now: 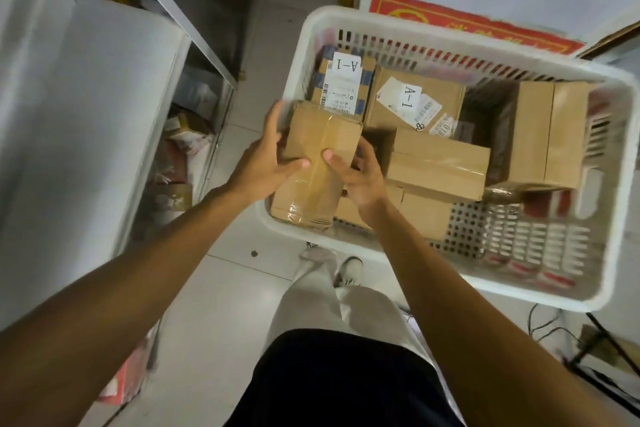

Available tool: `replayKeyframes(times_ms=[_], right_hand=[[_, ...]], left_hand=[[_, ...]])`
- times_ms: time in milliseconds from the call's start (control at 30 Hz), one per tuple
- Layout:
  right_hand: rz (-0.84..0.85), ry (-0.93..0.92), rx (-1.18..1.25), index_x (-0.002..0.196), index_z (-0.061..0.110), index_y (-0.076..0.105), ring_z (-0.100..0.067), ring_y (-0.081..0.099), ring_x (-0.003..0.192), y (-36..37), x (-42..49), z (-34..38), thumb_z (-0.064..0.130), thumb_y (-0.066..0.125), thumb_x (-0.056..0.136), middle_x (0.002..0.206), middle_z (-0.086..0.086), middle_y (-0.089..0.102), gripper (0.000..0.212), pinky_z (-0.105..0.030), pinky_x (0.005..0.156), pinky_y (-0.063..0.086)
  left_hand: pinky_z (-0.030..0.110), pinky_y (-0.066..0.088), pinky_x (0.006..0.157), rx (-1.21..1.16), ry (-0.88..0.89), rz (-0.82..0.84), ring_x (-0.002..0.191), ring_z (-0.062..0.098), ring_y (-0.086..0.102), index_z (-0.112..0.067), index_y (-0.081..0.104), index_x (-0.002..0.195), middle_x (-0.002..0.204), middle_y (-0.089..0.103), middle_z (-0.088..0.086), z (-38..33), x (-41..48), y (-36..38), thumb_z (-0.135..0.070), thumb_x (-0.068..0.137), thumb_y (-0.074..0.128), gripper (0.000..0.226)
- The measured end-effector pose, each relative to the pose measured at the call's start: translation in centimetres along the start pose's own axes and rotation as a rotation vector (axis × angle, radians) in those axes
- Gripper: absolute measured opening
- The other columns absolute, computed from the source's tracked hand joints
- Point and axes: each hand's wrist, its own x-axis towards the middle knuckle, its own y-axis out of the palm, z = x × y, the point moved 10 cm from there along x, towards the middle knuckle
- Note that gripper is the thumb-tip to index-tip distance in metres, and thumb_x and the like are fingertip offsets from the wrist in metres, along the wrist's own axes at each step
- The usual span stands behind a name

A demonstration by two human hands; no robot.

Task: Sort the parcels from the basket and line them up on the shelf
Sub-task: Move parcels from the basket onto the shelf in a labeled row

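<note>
We hold one taped cardboard box [322, 136] between both hands at the near-left corner of the white plastic basket [346, 16]. Our left hand [263, 163] grips its left side, with the thumb laid across the top face. Our right hand [360, 181] grips the right side, its thumb on the same face beside the strip of tape. The box's near end covers the basket's near rim, so we judge it is already lifted clear of the parcels below.

What matters next is direction. The box's long axis runs away from us, with the far end leaning slightly right. The shelf [207, 49] stands on our left, across a strip of floor. The left hand is therefore the nearer one and should lead a sideways swing, while the right hand supports the load.

The upturned face shows only tape and no label, so we probably need to turn the box before choosing its place. Behind it, two boxes marked A-1 [343, 87] [415, 101] lie in the basket. A long box [436, 163] rests just right of our right hand.
</note>
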Motion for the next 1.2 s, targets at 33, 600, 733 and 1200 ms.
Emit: replayKeyframes(times_ms=[33,600,733,1200], right_hand=[[0.008,0.002,0.017,0.136,0.022,0.048,-0.016,0.069,0.1,-0.1,0.1,-0.1,0.019,0.076,0.083,0.116,0.0,0.067,0.06,-0.045,0.082,0.059],[0.136,-0.092,-0.1,0.127,0.008,0.053,-0.014,0.071,0.09,-3.1,-4.4,7.2,0.026,0.072,0.087,0.106,-0.001,0.07,0.048,-0.029,0.074,0.059],[0.211,-0.184,-0.166,0.13,0.012,0.05,-0.018,0.063,0.103,-1.8,-6.5,12.5,0.035,0.065,0.091,0.114,0.0,0.064,0.048,-0.041,0.086,0.056],[0.645,-0.65,-0.218,0.14,0.022,0.052,-0.01,0.051,0.129,12.7,-19.5,26.4,0.035,0.041,0.102,0.14,0.003,0.055,0.042,-0.039,0.111,0.04]], left_hand=[[0.036,0.051,0.091,-0.005,-0.023,-0.014,0.112,0.016,0.058,-0.031,0.021,0.147,0.134,0.055,0.001,0.5,0.2,0.0,-0.032,0.082,0.073,0.084],[0.045,0.047,0.102,-0.314,-0.062,-0.171,0.118,0.013,0.054,-0.031,0.029,0.149,0.129,0.056,-0.006,-5.7,-5.3,2.5,-0.012,0.077,0.076,0.087],[0.052,0.045,0.101,-0.314,0.004,-0.334,0.125,0.019,0.049,-0.046,0.025,0.146,0.138,0.05,-0.007,-10.1,-7.3,-0.7,-0.043,0.06,0.085,0.105],[0.044,0.028,0.112,0.012,0.054,-1.147,0.14,0.024,0.025,-0.018,-0.012,0.15,0.154,0.014,0.006,-21.2,-22.8,-15.7,-0.048,0.05,0.091,0.146]])
